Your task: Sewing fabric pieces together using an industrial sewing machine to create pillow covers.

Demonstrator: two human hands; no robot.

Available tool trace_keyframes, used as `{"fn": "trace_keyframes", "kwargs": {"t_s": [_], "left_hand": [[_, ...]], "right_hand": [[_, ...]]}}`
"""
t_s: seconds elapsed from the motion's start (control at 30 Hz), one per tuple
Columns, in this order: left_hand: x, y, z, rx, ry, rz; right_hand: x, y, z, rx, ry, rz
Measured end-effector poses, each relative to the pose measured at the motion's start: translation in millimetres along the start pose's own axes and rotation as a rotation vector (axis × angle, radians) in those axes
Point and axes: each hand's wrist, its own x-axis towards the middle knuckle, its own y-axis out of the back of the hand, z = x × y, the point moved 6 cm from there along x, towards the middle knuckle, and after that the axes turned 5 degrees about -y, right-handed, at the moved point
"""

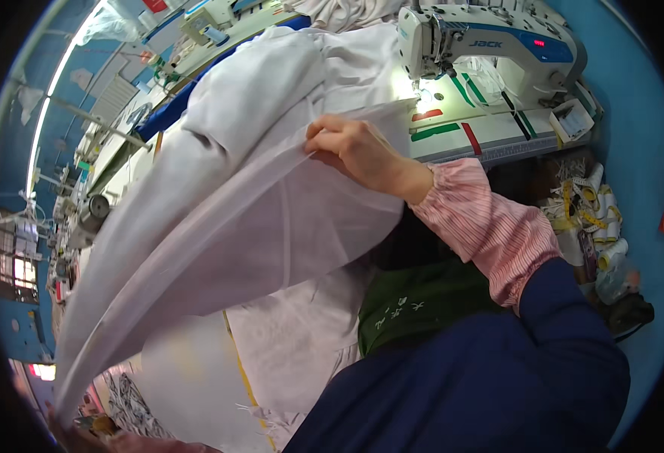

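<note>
Where the cloth (218, 249) lies: from beside the needle, across the sewing table's (496, 128) near edge, down in a long fold toward the lower left.
Right hand (358, 155): thumb and fingers pinching the cloth's folded edge.
Left hand (71, 434): blurred at the cloth's lower end; cannot tell whether it grips.
Machine (498, 45): white and blue, on the table, lamp lit at the needle.
Table top: red, green and black strips (435, 132); ruler (505, 154) along the near edge; box (571, 121) at the right corner.
Below that corner: spools (611, 219) and a tape measure.
Wall (641, 151): blue, beyond the right edge.
Room, left: more machines, light tube (48, 97), window (24, 273).
</note>
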Motion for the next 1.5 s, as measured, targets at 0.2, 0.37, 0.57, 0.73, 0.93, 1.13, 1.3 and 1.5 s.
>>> {"fn": "trace_keyframes", "kwargs": {"t_s": [0.2, 0.37, 0.57, 0.73, 0.93, 1.13, 1.3, 1.5], "left_hand": [[-111, 12, 101, 0.053, -0.177, -0.011], [-141, -2, 138, -0.045, -0.154, 0.033], [-160, -7, 137, -0.155, -0.170, 0.062], [-143, -64, 149, -0.358, -0.128, -0.231], [-85, -392, 384, -0.740, 0.054, -0.836], [-79, -590, 512, -0.359, -0.229, -0.670], [-52, -636, 486, -0.377, -0.196, -0.795], [-23, -679, 469, -0.404, -0.164, -0.878]], "right_hand": [[-15, -3, -58, -0.036, 0.010, -0.302], [-14, -19, -98, -0.037, 0.189, -0.550], [-34, 13, -122, -0.217, 0.323, -0.387], [-143, 105, -147, -0.433, 0.351, -0.131], [-308, 119, -72, -0.330, -0.225, -0.067], [-310, 96, -46, -0.169, -0.305, -0.090], [-315, 95, -12, 0.019, -0.404, -0.111], [-293, 90, 25, 0.130, -0.422, -0.154]]}}
